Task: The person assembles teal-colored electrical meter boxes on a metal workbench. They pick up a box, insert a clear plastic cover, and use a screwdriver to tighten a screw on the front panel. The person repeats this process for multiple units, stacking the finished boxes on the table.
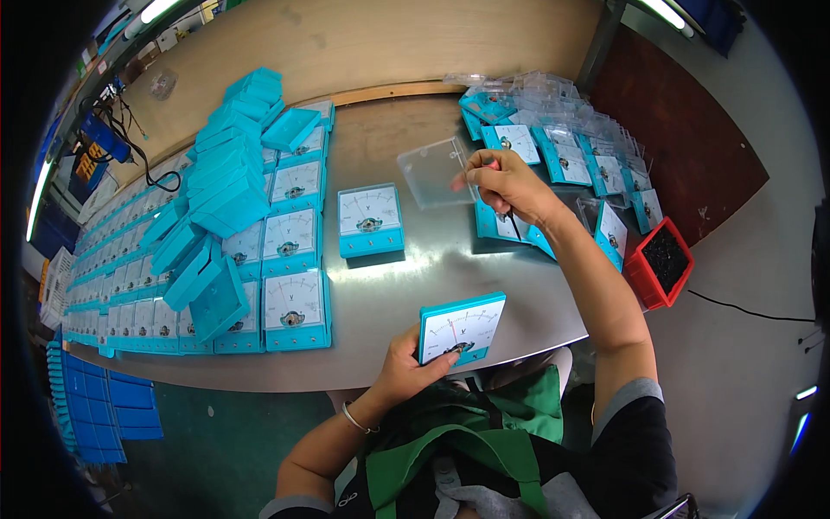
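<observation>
My left hand (405, 370) grips a voltmeter (474, 322) with a white dial and turquoise casing, tilted up above the table's front edge; its thumb presses near the lower part of the dial. Over the table, my right hand (523, 189) is closed on a clear plastic cover (430, 171), pinched by one edge. A screwdriver with a red handle and thin dark shaft (514, 227) is also tucked in that hand, pointing down. Another voltmeter (370, 222) lies face up on the metal tabletop, between the two hands and the rows at left.
Rows of voltmeters (292, 229) fill the left side, with turquoise housings (229, 186) heaped on top. At right sit more meters (568, 160) and stacked clear covers (553, 91). A red bin (648, 290) of small dark parts stands at the right edge. Blue crates (130, 406) are below left.
</observation>
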### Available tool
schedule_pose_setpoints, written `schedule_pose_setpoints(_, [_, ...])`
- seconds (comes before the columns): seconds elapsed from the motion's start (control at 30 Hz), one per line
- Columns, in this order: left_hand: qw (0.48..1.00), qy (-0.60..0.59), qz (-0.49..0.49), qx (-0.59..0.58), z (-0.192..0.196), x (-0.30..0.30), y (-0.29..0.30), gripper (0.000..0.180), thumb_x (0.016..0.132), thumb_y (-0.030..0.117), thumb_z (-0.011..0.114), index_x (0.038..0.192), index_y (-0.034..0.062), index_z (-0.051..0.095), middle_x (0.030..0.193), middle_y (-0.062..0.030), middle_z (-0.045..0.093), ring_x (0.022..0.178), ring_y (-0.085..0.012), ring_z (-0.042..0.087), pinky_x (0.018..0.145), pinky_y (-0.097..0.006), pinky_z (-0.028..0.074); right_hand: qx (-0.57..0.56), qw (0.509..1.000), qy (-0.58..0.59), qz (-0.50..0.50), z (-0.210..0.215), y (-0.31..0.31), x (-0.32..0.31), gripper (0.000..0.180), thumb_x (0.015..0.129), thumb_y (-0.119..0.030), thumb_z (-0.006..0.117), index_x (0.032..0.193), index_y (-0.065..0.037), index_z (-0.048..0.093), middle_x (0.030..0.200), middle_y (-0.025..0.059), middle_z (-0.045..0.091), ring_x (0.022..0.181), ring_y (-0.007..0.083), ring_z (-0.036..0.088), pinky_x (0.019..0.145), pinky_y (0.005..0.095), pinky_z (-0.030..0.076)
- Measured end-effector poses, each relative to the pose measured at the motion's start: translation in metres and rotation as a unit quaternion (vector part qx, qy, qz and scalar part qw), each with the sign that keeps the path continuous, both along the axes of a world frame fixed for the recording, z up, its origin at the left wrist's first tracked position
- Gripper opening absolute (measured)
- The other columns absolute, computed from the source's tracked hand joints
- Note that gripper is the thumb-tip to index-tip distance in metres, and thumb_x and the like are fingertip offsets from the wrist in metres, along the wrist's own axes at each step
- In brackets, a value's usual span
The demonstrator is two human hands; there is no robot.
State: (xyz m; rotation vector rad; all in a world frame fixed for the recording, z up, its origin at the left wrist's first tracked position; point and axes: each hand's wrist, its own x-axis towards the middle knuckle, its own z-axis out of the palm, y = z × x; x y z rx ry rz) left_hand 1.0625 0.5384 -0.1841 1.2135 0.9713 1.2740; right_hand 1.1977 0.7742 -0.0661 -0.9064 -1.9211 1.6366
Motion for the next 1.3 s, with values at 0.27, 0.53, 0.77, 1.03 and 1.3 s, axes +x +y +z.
schedule_pose_setpoints(0.27, [0.932,0.282,-0.16,0.164,0.032,0.015,-0.001,0.029,0.073,0.005,0.067,0.1,-0.0025,0.059,0.129,-0.0205,0.049,0.111,-0.0286,0.056,0.09,-0.033,0.045,0.302,0.842,-0.344,0.285,-0.024,-0.037,0.015,0.02,0.065,-0.004,0.058,0.085,-0.003,0.062,0.075,0.0093,0.061,0.073,0.0262,0.06,0.064,0.0357,0.047])
schedule_pose_setpoints(0.53, [0.922,0.354,-0.142,0.07,0.012,0.049,-0.003,0.033,0.076,0.009,0.064,0.109,0.0064,0.059,0.149,-0.0264,0.003,0.125,-0.0397,0.039,0.095,-0.039,0.04,0.538,0.83,-0.145,0.019,-0.038,-0.058,0.069,0.023,0.07,0.002,0.062,0.092,-0.003,0.06,0.085,0.012,0.059,0.072,0.0285,0.063,0.058,0.0367,0.05])
schedule_pose_setpoints(0.77, [0.963,0.253,-0.077,0.054,-0.004,0.08,-0.003,0.049,0.074,0.004,0.066,0.122,0.006,0.056,0.15,-0.0253,-0.005,0.131,-0.0364,0.033,0.096,-0.038,0.04,0.41,0.689,-0.442,-0.402,-0.052,-0.009,0.298,0.013,0.076,-0.012,0.063,0.088,-0.008,0.064,0.081,0.0131,0.065,0.075,0.0317,0.064,0.065,0.0402,0.051])
schedule_pose_setpoints(1.03, [0.938,0.287,-0.154,0.115,0.007,0.065,0.002,0.045,0.074,0.005,0.066,0.118,0.0035,0.058,0.151,-0.0228,0.0,0.137,-0.0358,0.021,0.103,-0.037,0.032,0.315,0.691,-0.547,-0.352,-0.06,0.01,0.317,0.01,0.074,-0.012,0.061,0.083,-0.008,0.065,0.086,0.0134,0.066,0.086,0.0335,0.064,0.073,0.0441,0.05])
schedule_pose_setpoints(1.3, [0.956,0.262,-0.121,0.059,-0.004,0.087,0.006,0.044,0.075,0.008,0.067,0.118,0.007,0.059,0.15,-0.0247,0.003,0.137,-0.0377,0.017,0.105,-0.04,0.031,0.43,0.712,-0.436,-0.344,-0.035,-0.025,0.292,0.012,0.072,-0.003,0.054,0.081,-0.003,0.061,0.076,0.0162,0.062,0.068,0.0327,0.061,0.062,0.0392,0.047])
